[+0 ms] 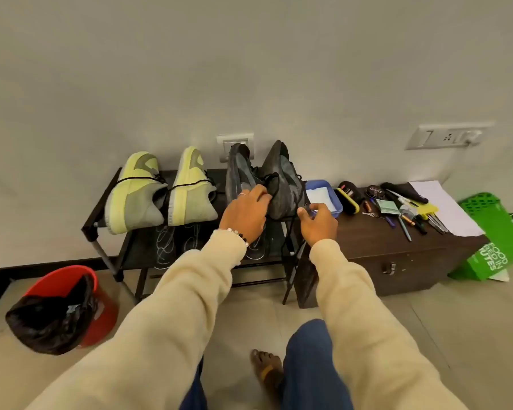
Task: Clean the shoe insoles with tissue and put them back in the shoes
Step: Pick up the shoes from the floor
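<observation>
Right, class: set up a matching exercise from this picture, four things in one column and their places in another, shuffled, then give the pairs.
Things:
1. red bin
2. blue tray
3. green bag
4. yellow-green shoes

Places:
A. left end of the rack's top shelf
B. floor, right of the dark cabinet
C. cabinet top, beside the dark shoes
D. floor, left of the rack

Pairs: 1-D, 2-C, 3-B, 4-A

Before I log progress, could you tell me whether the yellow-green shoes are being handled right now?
No, both hands, left and right, are at the dark shoes; the yellow-green shoes sit untouched.
</observation>
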Demonstrator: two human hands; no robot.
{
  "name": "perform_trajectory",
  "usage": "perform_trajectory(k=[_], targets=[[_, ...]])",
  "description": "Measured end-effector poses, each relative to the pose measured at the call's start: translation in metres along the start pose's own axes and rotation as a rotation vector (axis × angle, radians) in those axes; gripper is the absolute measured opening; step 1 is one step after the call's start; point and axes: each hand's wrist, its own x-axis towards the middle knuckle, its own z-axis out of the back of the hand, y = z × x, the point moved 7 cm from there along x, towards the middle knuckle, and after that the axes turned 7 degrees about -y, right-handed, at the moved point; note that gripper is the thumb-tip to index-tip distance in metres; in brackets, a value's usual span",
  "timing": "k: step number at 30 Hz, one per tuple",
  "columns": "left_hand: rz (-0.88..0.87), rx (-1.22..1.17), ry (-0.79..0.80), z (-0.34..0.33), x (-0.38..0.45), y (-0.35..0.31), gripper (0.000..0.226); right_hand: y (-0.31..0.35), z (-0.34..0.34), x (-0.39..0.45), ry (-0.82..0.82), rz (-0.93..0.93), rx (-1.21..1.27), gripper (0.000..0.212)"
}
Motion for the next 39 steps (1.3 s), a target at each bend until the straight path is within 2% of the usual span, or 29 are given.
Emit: perform_trajectory(k=[2, 4, 9, 12, 14, 19, 21, 24, 26, 29, 31, 35, 39], targets=[[-0.046, 0.130, 0.066, -0.019, 0.017, -0.006, 0.052, -0.011, -0.007, 0.025, 0.034, -0.080, -0.012, 0.051], [-0.049, 0.265, 0.145, -0.036, 0.028, -0.006, 0.044, -0.024, -0.017, 0.048, 0.080, -0.157, 0.038, 0.064], [-0.030, 0.488, 0.303, -0.058, 0.051, -0.005, 0.022, -0.041, -0.039, 0.081, 0.263, -0.254, 0.237, 0.062], [0.029, 0.532, 0.373, -0.071, 0.056, -0.008, 0.020, -0.045, -0.048, 0.094, 0.350, -0.255, 0.276, 0.080], [0.031, 0.556, 0.371, -0.077, 0.056, -0.008, 0.021, -0.046, -0.051, 0.095, 0.395, -0.269, 0.303, 0.087], [0.104, 0.494, 0.312, -0.061, 0.050, -0.008, 0.023, -0.035, -0.054, 0.086, 0.460, -0.258, 0.393, 0.088], [0.160, 0.438, 0.281, -0.044, 0.046, 0.000, 0.027, -0.021, -0.049, 0.081, 0.434, -0.190, 0.384, 0.088], [0.202, 0.324, 0.215, -0.016, 0.034, 0.009, 0.032, -0.007, -0.031, 0.068, 0.375, -0.097, 0.337, 0.064], [0.204, 0.231, 0.159, -0.004, 0.027, 0.004, 0.033, 0.001, -0.011, 0.055, 0.329, -0.067, 0.325, 0.057], [0.236, 0.069, 0.047, 0.016, 0.014, -0.020, 0.032, 0.008, 0.038, 0.024, 0.202, 0.024, 0.244, 0.043], [0.271, -0.053, -0.039, 0.027, 0.004, -0.040, 0.032, 0.007, 0.077, 0.003, 0.073, 0.102, 0.128, 0.045], [0.258, -0.237, -0.141, 0.034, -0.029, -0.093, 0.029, -0.024, 0.147, -0.040, -0.084, 0.127, 0.012, 0.046], [0.187, -0.401, -0.067, 0.008, -0.068, -0.161, 0.032, -0.094, 0.205, -0.086, -0.253, 0.033, -0.055, 0.046]])
